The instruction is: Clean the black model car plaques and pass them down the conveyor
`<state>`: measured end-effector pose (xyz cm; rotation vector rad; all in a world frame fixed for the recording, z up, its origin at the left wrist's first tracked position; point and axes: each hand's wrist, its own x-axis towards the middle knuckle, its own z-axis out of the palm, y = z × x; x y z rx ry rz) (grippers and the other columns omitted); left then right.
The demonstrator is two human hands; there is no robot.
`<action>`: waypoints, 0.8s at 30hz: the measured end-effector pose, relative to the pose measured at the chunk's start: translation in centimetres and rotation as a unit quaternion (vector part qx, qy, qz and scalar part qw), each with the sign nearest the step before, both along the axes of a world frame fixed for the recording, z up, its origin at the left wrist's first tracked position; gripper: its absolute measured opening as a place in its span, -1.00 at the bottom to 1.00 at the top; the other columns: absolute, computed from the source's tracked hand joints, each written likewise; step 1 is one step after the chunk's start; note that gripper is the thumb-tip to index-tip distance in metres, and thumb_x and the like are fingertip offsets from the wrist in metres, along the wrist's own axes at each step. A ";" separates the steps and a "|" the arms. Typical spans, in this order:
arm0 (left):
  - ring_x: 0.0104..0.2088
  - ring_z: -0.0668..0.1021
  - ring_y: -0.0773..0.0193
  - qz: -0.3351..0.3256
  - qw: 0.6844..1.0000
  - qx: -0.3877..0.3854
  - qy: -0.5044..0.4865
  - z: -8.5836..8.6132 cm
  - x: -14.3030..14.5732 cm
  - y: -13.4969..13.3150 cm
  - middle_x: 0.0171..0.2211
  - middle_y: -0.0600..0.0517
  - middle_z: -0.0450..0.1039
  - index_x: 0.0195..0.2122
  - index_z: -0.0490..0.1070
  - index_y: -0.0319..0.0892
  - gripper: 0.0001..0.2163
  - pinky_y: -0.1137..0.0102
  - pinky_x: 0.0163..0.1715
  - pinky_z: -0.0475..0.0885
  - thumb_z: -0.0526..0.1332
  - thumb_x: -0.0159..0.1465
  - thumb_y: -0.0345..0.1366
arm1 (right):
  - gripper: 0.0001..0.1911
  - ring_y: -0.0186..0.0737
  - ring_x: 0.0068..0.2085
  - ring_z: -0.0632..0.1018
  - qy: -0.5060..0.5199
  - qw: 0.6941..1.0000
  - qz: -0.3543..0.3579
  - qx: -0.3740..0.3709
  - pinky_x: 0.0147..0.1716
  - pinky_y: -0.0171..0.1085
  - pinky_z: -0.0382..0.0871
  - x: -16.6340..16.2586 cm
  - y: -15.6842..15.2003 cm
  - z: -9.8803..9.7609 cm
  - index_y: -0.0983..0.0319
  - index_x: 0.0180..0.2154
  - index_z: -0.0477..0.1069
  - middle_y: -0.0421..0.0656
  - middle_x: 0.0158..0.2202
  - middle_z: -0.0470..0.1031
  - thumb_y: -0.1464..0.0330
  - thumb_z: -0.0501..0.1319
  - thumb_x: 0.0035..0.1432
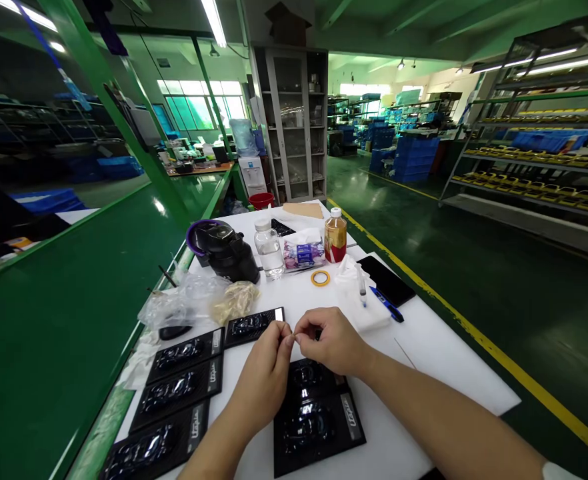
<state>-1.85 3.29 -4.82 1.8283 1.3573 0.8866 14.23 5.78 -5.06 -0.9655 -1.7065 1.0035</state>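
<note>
My left hand (267,373) and my right hand (331,343) meet above the white table (439,360), fingertips pinched together on something too small to make out. Directly beneath them lie two black blister packs (317,423), each holding a dark glossy item. A row of several more black packs (184,387) runs along the table's left side, the farthest one (253,325) just left of my left fingertips.
Behind my hands stand a black jug with purple rim (224,250), a clear bottle (269,250), an amber bottle (335,235), a tissue pack (303,252), a tape ring (320,278), a blue pen (387,303), a black phone (387,280) and crumpled plastic bags (189,300). Green conveyor left; aisle with yellow line right.
</note>
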 end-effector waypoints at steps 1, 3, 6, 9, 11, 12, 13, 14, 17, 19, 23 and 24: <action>-0.39 0.34 0.24 0.000 1.000 -0.004 -0.005 0.0 0.0 0.0 -0.40 0.10 0.27 -0.36 0.18 -0.09 -0.76 0.32 -0.34 0.28 -0.06 0.41 -0.12 | -0.93 -0.37 -0.48 0.39 -0.002 1.000 0.000 -0.004 -0.45 -0.39 0.27 0.0 0.0 0.0 0.27 -0.48 0.49 -0.26 -0.54 0.43 0.49 0.23 -0.03; -0.39 0.34 0.25 -0.003 1.000 -0.010 -0.015 -0.1 0.0 0.1 -0.41 0.11 0.26 -0.36 0.18 -0.09 -0.75 0.33 -0.35 0.28 -0.05 0.41 -0.11 | -0.94 -0.38 -0.48 0.38 -0.002 1.000 0.002 -0.015 -0.47 -0.38 0.25 0.1 0.0 0.0 0.27 -0.49 0.48 -0.27 -0.55 0.42 0.49 0.23 -0.03; -0.42 0.34 0.28 -0.025 0.999 -0.018 -0.026 -0.1 -0.3 0.1 -0.44 0.12 0.26 -0.37 0.19 -0.09 -0.73 0.36 -0.39 0.31 -0.05 0.42 -0.08 | -0.95 -0.38 -0.49 0.37 0.018 0.996 0.031 -0.078 -0.48 -0.37 0.24 0.3 0.3 -0.2 0.27 -0.47 0.48 -0.26 -0.54 0.42 0.45 0.24 -0.01; -0.46 0.36 0.30 -0.049 0.998 -0.014 -0.033 -0.1 -0.6 0.2 -0.49 0.14 0.27 -0.37 0.20 -0.09 -0.72 0.39 -0.43 0.36 -0.06 0.42 -0.07 | -0.92 -0.35 -0.47 0.39 0.056 0.983 0.076 -0.158 -0.46 -0.35 0.26 0.5 0.7 -0.3 0.28 -0.44 0.48 -0.24 -0.53 0.43 0.39 0.25 0.01; -0.45 0.40 0.29 -0.043 0.998 0.007 -0.036 -0.1 -0.8 0.2 -0.47 0.13 0.30 -0.34 0.22 -0.08 -0.75 0.38 -0.42 0.38 -0.03 0.42 -0.10 | -0.90 -0.33 -0.47 0.41 0.093 0.971 0.100 -0.195 -0.44 -0.32 0.30 0.7 1.0 -0.2 0.29 -0.44 0.48 -0.23 -0.54 0.44 0.37 0.26 -0.01; -0.41 0.42 0.29 -0.034 0.998 0.022 -0.037 -0.1 -0.8 0.2 -0.44 0.11 0.33 -0.32 0.24 -0.08 -0.79 0.37 -0.38 0.40 0.00 0.41 -0.12 | -0.89 -0.33 -0.48 0.42 0.112 0.966 0.106 -0.208 -0.43 -0.31 0.31 0.7 1.1 -0.2 0.29 -0.45 0.47 -0.23 -0.55 0.43 0.36 0.27 -0.02; -0.36 0.44 0.28 -0.026 0.998 0.046 -0.035 -0.1 -0.9 0.2 -0.39 0.09 0.36 -0.29 0.26 -0.09 -0.84 0.36 -0.32 0.40 0.04 0.40 -0.16 | -0.89 -0.33 -0.48 0.41 0.128 0.962 0.110 -0.216 -0.43 -0.31 0.31 0.8 1.2 -0.1 0.29 -0.46 0.46 -0.23 -0.56 0.42 0.35 0.27 -0.03; -0.31 0.46 0.27 -0.020 0.996 0.084 -0.027 -0.1 -0.9 0.1 -0.34 0.07 0.39 -0.26 0.28 -0.09 -0.89 0.34 -0.25 0.41 0.09 0.38 -0.21 | -0.88 -0.33 -0.49 0.41 0.142 0.959 0.110 -0.221 -0.43 -0.31 0.31 0.8 1.3 -0.1 0.29 -0.47 0.46 -0.23 -0.57 0.42 0.35 0.27 -0.04; -0.18 0.51 0.27 -0.016 0.969 0.246 0.017 -0.1 -0.9 0.0 -0.22 0.03 0.47 -0.18 0.35 -0.09 -0.92 0.35 -0.12 0.41 0.18 0.32 -0.36 | -0.87 -0.35 -0.51 0.39 0.158 0.954 0.109 -0.229 -0.44 -0.32 0.30 0.9 1.4 0.0 0.29 -0.48 0.46 -0.24 -0.59 0.40 0.34 0.27 -0.05; -0.17 0.55 0.28 -0.013 0.944 0.325 0.045 -0.2 -0.8 -0.1 -0.21 0.03 0.51 -0.15 0.37 -0.10 -0.87 0.37 -0.12 0.44 0.20 0.30 -0.42 | -0.88 -0.36 -0.52 0.39 0.163 0.952 0.114 -0.233 -0.45 -0.32 0.29 1.0 1.3 0.0 0.30 -0.48 0.46 -0.25 -0.59 0.40 0.35 0.27 -0.06; -0.21 0.58 0.29 -0.011 0.938 0.341 0.058 -0.1 -0.7 -0.2 -0.25 0.03 0.55 -0.18 0.41 -0.10 -0.87 0.38 -0.16 0.48 0.19 0.30 -0.47 | -0.91 -0.37 -0.53 0.38 0.165 0.947 0.131 -0.241 -0.46 -0.34 0.27 1.1 1.2 0.2 0.30 -0.50 0.45 -0.26 -0.60 0.39 0.38 0.26 -0.10; -0.22 0.58 0.29 -0.014 0.938 0.342 0.059 -0.1 -0.6 -0.2 -0.26 0.03 0.56 -0.19 0.41 -0.10 -0.87 0.37 -0.18 0.49 0.20 0.30 -0.48 | -0.92 -0.38 -0.53 0.38 0.166 0.946 0.136 -0.244 -0.46 -0.34 0.27 1.2 1.2 0.2 0.30 -0.50 0.45 -0.26 -0.61 0.39 0.39 0.26 -0.10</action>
